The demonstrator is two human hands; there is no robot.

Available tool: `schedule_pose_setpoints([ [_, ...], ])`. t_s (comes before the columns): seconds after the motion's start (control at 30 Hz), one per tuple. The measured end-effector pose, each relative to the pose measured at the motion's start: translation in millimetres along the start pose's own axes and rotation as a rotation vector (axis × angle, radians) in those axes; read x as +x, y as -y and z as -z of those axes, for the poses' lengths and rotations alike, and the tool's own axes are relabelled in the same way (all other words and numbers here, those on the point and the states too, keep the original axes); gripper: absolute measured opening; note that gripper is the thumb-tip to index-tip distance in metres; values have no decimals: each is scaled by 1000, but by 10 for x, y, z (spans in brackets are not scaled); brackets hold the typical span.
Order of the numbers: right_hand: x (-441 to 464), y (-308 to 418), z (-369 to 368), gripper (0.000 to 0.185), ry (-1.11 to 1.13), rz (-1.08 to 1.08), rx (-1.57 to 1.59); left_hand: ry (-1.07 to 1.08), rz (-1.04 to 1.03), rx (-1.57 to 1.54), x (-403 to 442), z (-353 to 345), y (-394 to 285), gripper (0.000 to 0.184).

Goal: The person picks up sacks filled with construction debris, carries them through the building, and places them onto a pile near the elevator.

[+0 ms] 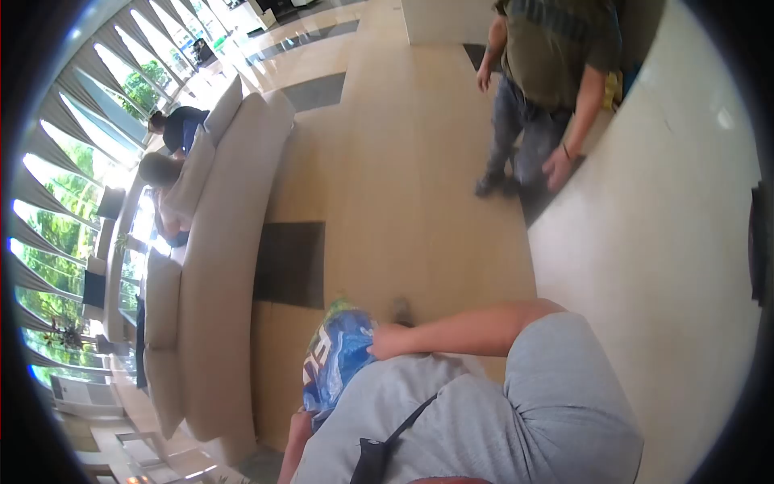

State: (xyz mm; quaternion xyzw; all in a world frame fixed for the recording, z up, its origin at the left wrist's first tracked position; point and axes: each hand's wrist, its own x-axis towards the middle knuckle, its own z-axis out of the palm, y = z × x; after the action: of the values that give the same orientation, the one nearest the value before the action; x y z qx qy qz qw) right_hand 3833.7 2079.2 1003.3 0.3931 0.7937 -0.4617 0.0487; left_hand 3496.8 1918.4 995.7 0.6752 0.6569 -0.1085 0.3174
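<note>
A blue plastic bag with white lettering and some green at its top is held against the front of the grey shirt. My right hand is closed on the bag's right side, with the forearm reaching across from the right. Low on the bag's left side, my left hand grips its bottom edge; most of its fingers are hidden. A black strap crosses the shirt.
A person in a dark green shirt stands ahead on the right, beside a pale wall. A long beige sofa runs along the left, with two people beyond its back. The tiled floor has dark panels.
</note>
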Motion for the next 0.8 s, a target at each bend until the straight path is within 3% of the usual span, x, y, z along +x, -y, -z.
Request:
schedule_pose_setpoints([
  [0.13,643,-835,895,39,51,20,-161,-19,81,-112,1253,455,-287,25],
  [0.2,1060,-1203,1599,39,64,19,-122,-35,146,-230,2053,966,-791,24],
  [0.27,1477,-1681,2178,37,149,124,-166,6,20,-123,2768,1164,-993,25],
  [0.37,1443,-1739,2634,35,156,42,-196,18,45,-2,2849,1002,-832,26],
  [0.43,1594,-1932,2715,32,154,103,-226,59,98,135,3034,1412,-1204,27],
  [0.47,1650,-2109,2919,32,152,138,-233,-13,16,99,3293,1387,-1097,26],
  [0.57,1631,-2749,3931,32,160,114,-192,57,186,134,4079,2033,-1964,25],
  [0.6,1657,-3057,4358,32,179,99,-166,42,-4,277,4464,2081,-2069,24],
  [0.63,1724,-3343,4723,32,147,123,-161,37,-50,293,4787,2187,-2217,24],
  [0.8,1970,-4405,5760,27,42,140,-117,55,-56,263,6036,2554,-3118,24],
])
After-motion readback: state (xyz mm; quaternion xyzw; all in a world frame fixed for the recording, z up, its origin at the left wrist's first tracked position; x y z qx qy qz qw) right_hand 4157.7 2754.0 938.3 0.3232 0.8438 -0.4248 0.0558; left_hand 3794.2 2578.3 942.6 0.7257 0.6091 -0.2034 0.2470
